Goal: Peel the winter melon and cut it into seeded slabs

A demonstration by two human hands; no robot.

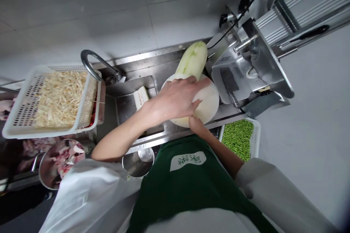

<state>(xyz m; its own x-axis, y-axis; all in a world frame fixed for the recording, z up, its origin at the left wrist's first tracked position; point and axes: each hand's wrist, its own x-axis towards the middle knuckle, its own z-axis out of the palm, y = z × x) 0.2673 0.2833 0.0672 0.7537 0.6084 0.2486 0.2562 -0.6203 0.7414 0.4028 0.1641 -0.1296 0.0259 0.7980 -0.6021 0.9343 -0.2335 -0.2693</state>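
Note:
A long peeled pale-green gourd (193, 59) lies on a round white chopping board (210, 102) on the steel counter. My left hand (179, 97) lies over the gourd's near end, fingers wrapped on it. My right hand (196, 124) sits at the board's front edge, mostly hidden under the left hand; its fingers are curled, and what they hold is hidden. A cut white gourd piece (141, 97) rests in the sink (128, 106) left of the board.
A steel slicing machine (247, 67) stands right of the board. A white basket of shredded strips (58, 96) sits over the left, with a bowl of raw meat (63, 160) below. A tray of chopped green vegetable (238, 137) sits at lower right. A faucet (94, 63) arches over the sink.

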